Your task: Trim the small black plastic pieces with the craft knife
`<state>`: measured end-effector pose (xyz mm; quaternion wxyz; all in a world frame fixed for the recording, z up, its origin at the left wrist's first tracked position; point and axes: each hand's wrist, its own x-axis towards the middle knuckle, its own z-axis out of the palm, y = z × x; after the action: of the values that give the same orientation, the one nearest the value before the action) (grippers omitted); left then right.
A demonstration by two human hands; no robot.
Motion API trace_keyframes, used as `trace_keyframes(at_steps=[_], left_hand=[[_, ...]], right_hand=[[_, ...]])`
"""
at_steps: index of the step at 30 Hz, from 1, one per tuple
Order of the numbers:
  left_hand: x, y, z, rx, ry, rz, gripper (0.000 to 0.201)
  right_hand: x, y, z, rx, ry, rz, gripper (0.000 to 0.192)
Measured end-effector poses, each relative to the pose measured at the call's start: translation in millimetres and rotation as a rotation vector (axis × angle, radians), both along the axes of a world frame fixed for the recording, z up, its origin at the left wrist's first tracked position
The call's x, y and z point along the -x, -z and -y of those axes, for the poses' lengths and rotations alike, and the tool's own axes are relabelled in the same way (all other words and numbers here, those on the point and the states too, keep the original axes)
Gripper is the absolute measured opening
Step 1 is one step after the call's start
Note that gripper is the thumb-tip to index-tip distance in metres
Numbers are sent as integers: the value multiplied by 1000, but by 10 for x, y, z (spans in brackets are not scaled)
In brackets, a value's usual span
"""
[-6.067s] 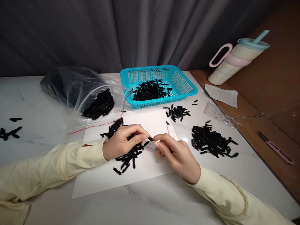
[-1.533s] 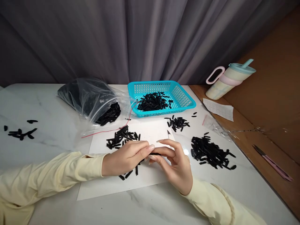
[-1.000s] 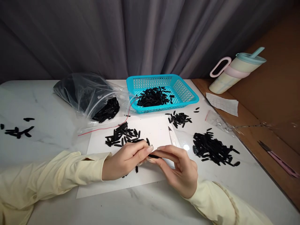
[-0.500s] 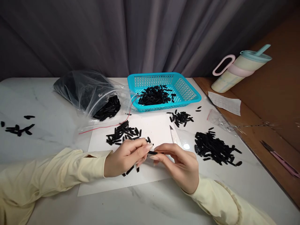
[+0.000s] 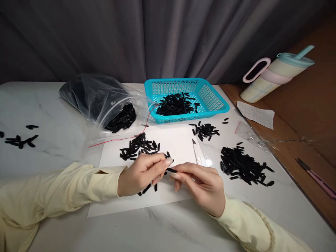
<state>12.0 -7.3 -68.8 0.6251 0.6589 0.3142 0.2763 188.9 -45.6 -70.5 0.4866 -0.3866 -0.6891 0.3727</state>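
Note:
Over a white sheet of paper (image 5: 181,140), my two hands meet at a slender black piece (image 5: 171,170). My right hand (image 5: 203,183) pinches its right end between thumb and fingertips. The piece's left end runs to the curled fingers of my left hand (image 5: 147,173), which are closed. A small dark tip shows by the left thumbnail; whether it belongs to a second piece I cannot tell. Behind my left hand lies a loose pile of similar black pieces (image 5: 139,145). A few more black pieces (image 5: 147,189) lie on the paper just below that hand.
A clear zip bag (image 5: 91,101) of black pieces lies open at back left, beside a turquoise basket (image 5: 215,103) holding more. Black piles (image 5: 244,164) sit at right. A white pointed tool (image 5: 197,152), tweezers (image 5: 316,178), a paper slip (image 5: 256,113) and a tumbler (image 5: 273,77) are there too.
The view has shifted slightly. The black piece is now tilted down to the right, and my right fingertips sit slightly lower on it, with more of a lower finger showing.

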Motion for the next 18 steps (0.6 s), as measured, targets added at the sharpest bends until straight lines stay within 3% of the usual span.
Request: trace_keyframes(at_steps=[18], left_hand=[[6, 7, 12, -53, -21, -46, 36]], right_hand=[[5, -4, 23, -17, 0, 19, 17]])
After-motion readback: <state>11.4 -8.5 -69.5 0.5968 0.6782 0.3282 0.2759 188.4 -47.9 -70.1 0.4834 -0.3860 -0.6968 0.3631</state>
